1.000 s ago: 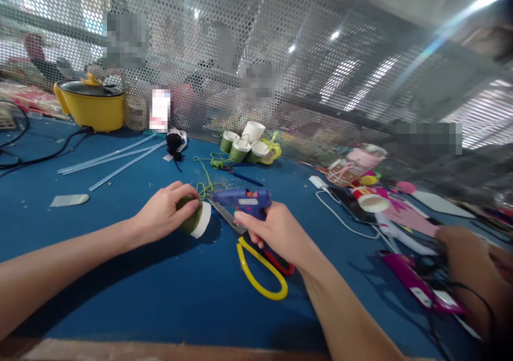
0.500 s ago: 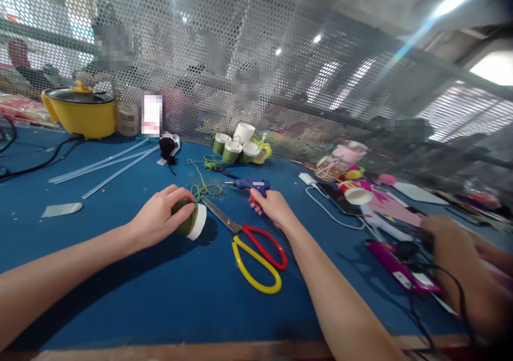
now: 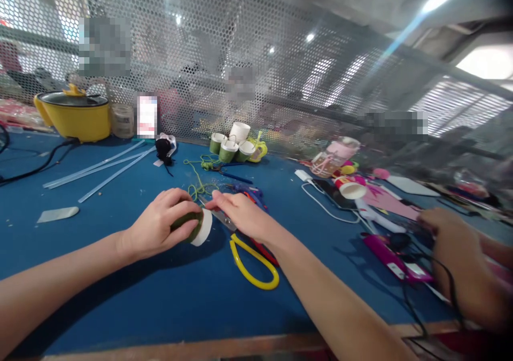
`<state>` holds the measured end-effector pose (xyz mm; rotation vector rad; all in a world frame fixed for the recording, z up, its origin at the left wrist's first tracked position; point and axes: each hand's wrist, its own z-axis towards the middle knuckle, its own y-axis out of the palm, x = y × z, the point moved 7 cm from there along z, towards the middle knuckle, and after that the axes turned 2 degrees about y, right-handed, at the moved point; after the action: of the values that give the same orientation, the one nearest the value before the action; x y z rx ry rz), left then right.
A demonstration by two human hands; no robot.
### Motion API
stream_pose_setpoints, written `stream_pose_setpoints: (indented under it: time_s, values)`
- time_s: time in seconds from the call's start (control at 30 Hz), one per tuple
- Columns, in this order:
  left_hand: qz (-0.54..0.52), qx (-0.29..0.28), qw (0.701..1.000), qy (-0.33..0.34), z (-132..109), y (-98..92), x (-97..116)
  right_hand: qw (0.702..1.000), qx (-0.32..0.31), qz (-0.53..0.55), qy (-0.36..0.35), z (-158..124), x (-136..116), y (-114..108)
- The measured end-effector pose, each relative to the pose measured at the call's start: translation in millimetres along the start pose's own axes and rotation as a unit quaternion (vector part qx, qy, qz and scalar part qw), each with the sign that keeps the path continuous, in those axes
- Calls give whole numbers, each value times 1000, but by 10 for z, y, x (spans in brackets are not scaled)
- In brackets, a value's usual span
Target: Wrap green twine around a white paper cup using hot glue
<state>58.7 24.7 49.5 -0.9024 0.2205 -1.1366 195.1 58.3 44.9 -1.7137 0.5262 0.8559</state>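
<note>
My left hand [image 3: 170, 219] is wrapped round a small white paper cup [image 3: 203, 227] tilted on its side, its wall wound with green yarn [image 3: 189, 223]. Fingers pressed together, my right hand [image 3: 236, 208] is at the cup's upper rim; whatever they pinch is too small to make out. A loose strand of green yarn [image 3: 197, 182] trails across the table behind the cup. Under my right hand lie large scissors with a yellow handle [image 3: 256, 281] and a red one, partly covered. A blue glue gun [image 3: 250, 191] rests just beyond my right hand, partly hidden.
Several green-wrapped cups [image 3: 229, 150] stand at the back by the mesh screen. Clear glue sticks [image 3: 116, 171] and a yellow pot [image 3: 76, 115] are on the left. At right lie a phone [image 3: 332, 192], a purple object [image 3: 390, 256] and another person's blurred hand [image 3: 452, 243].
My right hand has let go of the glue gun, which now lies on the table, and has moved left to the cup's rim. My left hand still holds the cup.
</note>
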Motion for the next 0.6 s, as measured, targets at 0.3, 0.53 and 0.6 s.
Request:
stream_pose_setpoints:
  time_s: [0.3,0.53,0.6]
  values:
    - [56,-12,994,93,-1,-1,166,960,-56,275,22,101,129,311]
    - [63,-28,993,100,-9,22,193,919,-51,391,28,54,161,332]
    - [62,-27,993,99,-9,19,195,926,-35,376,29,52,181,311]
